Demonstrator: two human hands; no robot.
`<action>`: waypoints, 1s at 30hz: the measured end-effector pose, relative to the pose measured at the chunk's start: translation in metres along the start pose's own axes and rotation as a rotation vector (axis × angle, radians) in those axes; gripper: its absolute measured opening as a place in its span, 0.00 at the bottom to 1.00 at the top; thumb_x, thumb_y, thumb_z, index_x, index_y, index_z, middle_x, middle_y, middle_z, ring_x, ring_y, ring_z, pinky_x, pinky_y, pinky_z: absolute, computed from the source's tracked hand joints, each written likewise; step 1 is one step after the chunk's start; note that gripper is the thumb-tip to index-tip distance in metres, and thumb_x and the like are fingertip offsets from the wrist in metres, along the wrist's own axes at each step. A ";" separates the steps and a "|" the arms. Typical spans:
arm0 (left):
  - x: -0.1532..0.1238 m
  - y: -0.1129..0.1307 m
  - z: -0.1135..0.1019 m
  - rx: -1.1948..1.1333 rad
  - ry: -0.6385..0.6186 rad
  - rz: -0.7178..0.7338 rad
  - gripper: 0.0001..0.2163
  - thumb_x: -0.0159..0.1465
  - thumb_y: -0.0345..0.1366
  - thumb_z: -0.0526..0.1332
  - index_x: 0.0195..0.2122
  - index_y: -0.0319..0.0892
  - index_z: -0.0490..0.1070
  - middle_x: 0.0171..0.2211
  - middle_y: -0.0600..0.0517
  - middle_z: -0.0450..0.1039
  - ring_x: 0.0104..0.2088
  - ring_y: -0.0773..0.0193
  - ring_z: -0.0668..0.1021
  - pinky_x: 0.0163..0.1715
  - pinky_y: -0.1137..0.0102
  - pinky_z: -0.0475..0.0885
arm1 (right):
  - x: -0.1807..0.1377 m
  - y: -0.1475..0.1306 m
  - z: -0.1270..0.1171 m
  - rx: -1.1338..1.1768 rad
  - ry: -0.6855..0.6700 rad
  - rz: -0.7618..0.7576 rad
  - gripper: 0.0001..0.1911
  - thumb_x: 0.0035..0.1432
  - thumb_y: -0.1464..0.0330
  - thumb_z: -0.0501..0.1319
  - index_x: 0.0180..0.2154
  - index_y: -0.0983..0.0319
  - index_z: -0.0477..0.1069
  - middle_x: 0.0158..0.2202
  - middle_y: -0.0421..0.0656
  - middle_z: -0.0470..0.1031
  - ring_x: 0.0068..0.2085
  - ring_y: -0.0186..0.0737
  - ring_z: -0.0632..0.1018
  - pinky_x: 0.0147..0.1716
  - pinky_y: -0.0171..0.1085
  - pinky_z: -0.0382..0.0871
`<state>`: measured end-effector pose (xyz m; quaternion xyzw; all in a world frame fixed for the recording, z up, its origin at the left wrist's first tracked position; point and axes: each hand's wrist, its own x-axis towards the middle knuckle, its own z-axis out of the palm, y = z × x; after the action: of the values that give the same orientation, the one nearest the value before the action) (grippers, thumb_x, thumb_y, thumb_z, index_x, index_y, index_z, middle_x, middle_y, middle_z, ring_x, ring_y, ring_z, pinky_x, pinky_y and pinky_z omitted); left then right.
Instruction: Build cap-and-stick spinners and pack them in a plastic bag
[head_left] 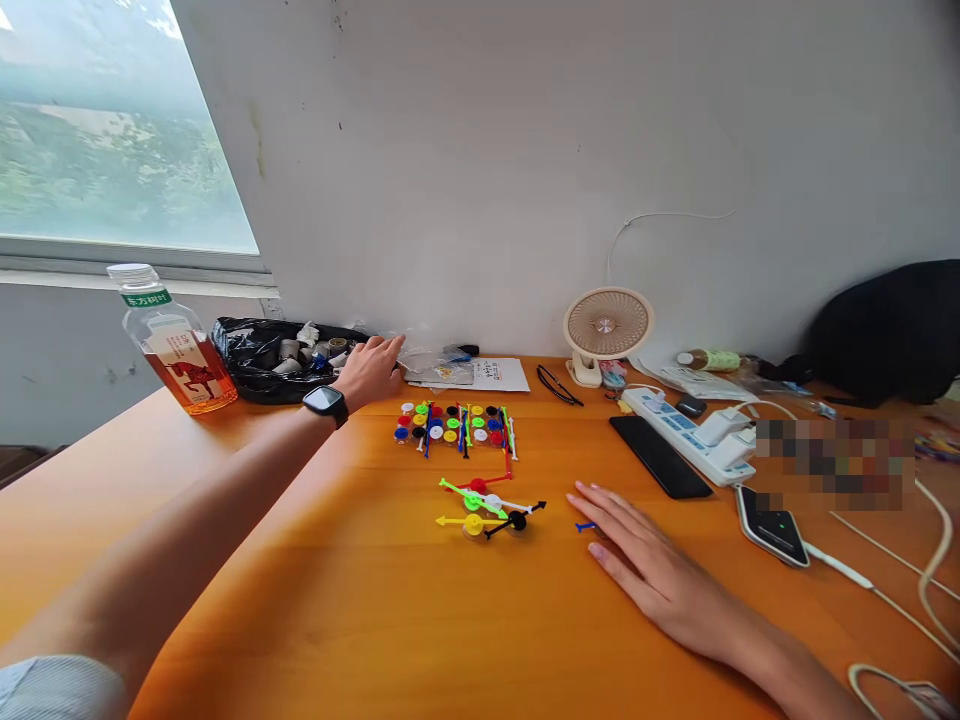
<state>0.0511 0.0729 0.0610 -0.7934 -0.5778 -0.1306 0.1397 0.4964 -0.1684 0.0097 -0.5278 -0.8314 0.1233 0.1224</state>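
We are taking the spinners (473,503) as the centre of our clock, with 12 o'clock pointing at the wall (480,200). Five of them, red, green, white, yellow and black, are lying close together on the bench (337,600), their arrows crossing one another. Just beyond, towards 12 o'clock, discs (436,433) of mixed colours are lying in three groups, with sticks (428,432) resting across and beside them.

We are holding our left hand (369,371) out at 11 o'clock, back up, its fingers stretching away from us near the clear film (442,366); whether they are gripping any of it, we cannot tell. We are wearing a watch (325,402) on that wrist.

We are keeping our right hand (652,560) low over the bench between 3 and 4 o'clock, palm down, its fingers extended and the thumb apart, gripping nothing that we are seeing. A blue arrow (584,527) is poking out beside them, partly hidden by the hand.

At 10 o'clock a black bag (232,355) of odds and ends is lying beside a bottle (180,350). A fan (607,325) is standing at 1 o'clock, a power strip (667,425) is lying at 2, and a phone (772,525) is lying at 3.
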 end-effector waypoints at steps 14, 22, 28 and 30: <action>0.036 0.007 -0.001 0.045 0.097 -0.090 0.17 0.72 0.34 0.49 0.49 0.41 0.78 0.43 0.35 0.81 0.51 0.41 0.76 0.50 0.53 0.61 | 0.030 -0.064 0.020 -0.027 0.000 -0.253 0.40 0.75 0.59 0.56 0.78 0.47 0.38 0.80 0.42 0.36 0.79 0.53 0.40 0.75 0.64 0.42; 0.035 -0.002 -0.012 0.051 0.043 -0.109 0.14 0.64 0.36 0.60 0.49 0.41 0.80 0.44 0.37 0.82 0.47 0.41 0.81 0.44 0.57 0.68 | 0.066 -0.080 0.023 -0.064 -0.024 -0.280 0.45 0.71 0.51 0.59 0.78 0.46 0.36 0.80 0.45 0.32 0.79 0.58 0.39 0.72 0.71 0.38; 0.025 -0.019 -0.037 0.007 0.032 -0.174 0.15 0.64 0.37 0.58 0.45 0.44 0.83 0.43 0.40 0.83 0.42 0.44 0.83 0.39 0.60 0.71 | 0.060 -0.074 0.000 -0.093 0.007 -0.210 0.46 0.71 0.45 0.56 0.78 0.43 0.33 0.80 0.43 0.31 0.78 0.61 0.39 0.72 0.71 0.35; 0.021 -0.024 -0.051 -0.084 0.081 -0.225 0.13 0.63 0.40 0.60 0.42 0.45 0.83 0.41 0.42 0.84 0.40 0.46 0.83 0.38 0.61 0.72 | 0.065 -0.074 -0.021 -0.098 0.090 -0.197 0.41 0.73 0.48 0.54 0.77 0.42 0.36 0.80 0.41 0.34 0.78 0.59 0.39 0.73 0.70 0.35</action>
<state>0.0320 0.0800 0.1178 -0.7230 -0.6510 -0.2015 0.1139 0.4137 -0.1381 0.0592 -0.4538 -0.8779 0.0461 0.1453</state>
